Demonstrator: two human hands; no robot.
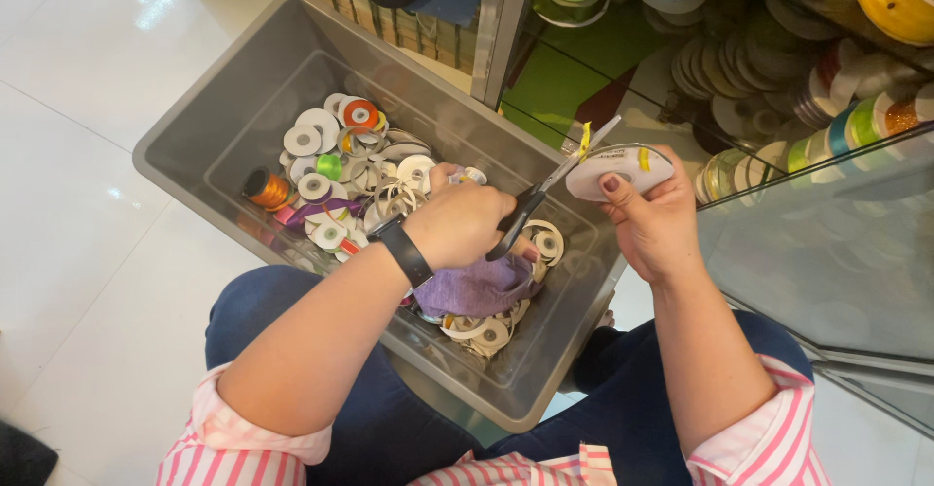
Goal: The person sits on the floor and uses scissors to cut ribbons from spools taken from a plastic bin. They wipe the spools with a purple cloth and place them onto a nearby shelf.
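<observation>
Left grip: your left hand (465,221) clasps the scissors (545,194).
Right grip: your right hand (650,221) pinches a white ribbon spool (619,169).
Below: grey bin (229,107).

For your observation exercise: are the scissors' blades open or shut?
Open: the scissors in the left hand show blades parted near the ribbon spool.

One grey bin (243,87) — one pair of scissors (545,194) — many ribbon spools (336,170).

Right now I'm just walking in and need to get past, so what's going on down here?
A seated person's left hand holds scissors against a white ribbon spool gripped in the right hand. A grey bin between their knees holds many loose spools and a purple cloth. Glass shelves of ribbon stand alongside.
</observation>
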